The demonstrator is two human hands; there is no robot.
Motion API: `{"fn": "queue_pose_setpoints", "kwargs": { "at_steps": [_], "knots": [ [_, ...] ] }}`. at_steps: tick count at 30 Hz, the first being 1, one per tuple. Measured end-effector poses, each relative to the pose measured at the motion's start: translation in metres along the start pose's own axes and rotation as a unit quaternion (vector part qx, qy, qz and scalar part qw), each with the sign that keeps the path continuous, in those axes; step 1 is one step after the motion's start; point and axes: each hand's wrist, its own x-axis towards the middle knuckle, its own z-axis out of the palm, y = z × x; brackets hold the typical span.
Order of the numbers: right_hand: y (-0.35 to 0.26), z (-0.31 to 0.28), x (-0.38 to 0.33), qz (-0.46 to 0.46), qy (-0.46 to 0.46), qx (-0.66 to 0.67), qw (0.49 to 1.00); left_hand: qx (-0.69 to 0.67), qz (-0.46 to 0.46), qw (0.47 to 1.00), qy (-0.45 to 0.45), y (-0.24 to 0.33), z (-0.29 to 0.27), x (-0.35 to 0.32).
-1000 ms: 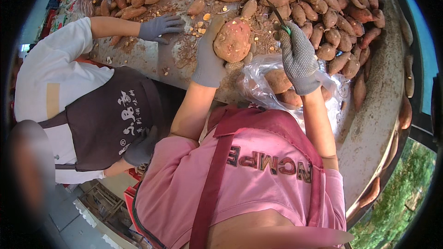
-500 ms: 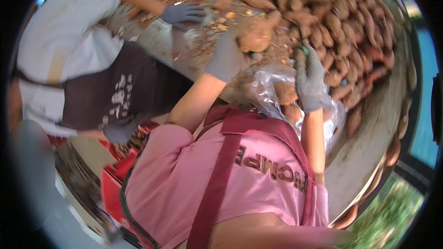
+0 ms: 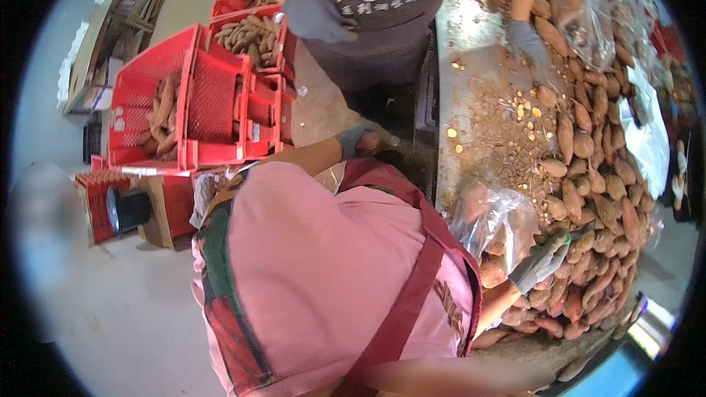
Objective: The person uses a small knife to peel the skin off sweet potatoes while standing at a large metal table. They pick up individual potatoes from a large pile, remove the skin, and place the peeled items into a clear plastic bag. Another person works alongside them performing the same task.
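Note:
My left hand (image 3: 353, 140), in a grey glove, is at my left side in front of my apron. Its fingers are curled round a brownish sweet potato (image 3: 369, 142), mostly hidden. My right hand (image 3: 540, 263), also gloved, lies beside the sweet potato heap (image 3: 596, 213), closed on a thin tool with a green part (image 3: 563, 238); its kind is unclear. Just left of that hand, a clear plastic bag (image 3: 507, 213) holds several large sweet potatoes (image 3: 493, 270).
A metal table (image 3: 452, 169) carries soil and cut slices. Across it, a co-worker's gloved hand (image 3: 528, 44) touches the surface; the other (image 3: 316, 15) hangs by a dark apron. Red crates (image 3: 187, 95) with sweet potatoes are stacked at left.
The view has swung left, bringing the crates into sight. My left hand has left the table with the sweet potato and come beside my body. My right hand stays near the bag and heap.

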Motion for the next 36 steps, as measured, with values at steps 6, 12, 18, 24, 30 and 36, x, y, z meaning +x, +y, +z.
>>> {"fn": "queue_pose_setpoints", "kwargs": {
  "at_steps": [6, 12, 18, 24, 30, 36],
  "knots": [
    [0.000, 0.011, -0.002, -0.009, -0.025, 0.052, 0.998, -0.201, -0.012, 0.972, 0.118, -0.060, -0.061, -0.059],
    [0.008, 0.016, 0.004, -0.016, -0.071, 0.036, 0.997, -0.248, 0.052, 0.962, 0.097, -0.049, -0.078, -0.059],
    [-0.012, 0.018, -0.006, -0.027, -0.089, 0.063, 0.994, -0.206, 0.468, 0.857, 0.067, 0.165, -0.185, -0.083],
    [-0.012, 0.022, -0.012, -0.005, -0.053, 0.079, 0.995, 0.338, 0.463, 0.707, 0.413, 0.315, -0.135, -0.142],
    [0.017, 0.009, -0.004, 0.020, -0.025, 0.118, 0.993, 0.406, 0.278, 0.842, 0.222, 0.110, -0.149, -0.039],
    [0.013, -0.015, -0.013, -0.051, -0.056, 0.085, 0.993, 0.531, 0.148, 0.823, 0.138, 0.027, 0.033, -0.019]
  ]
}}
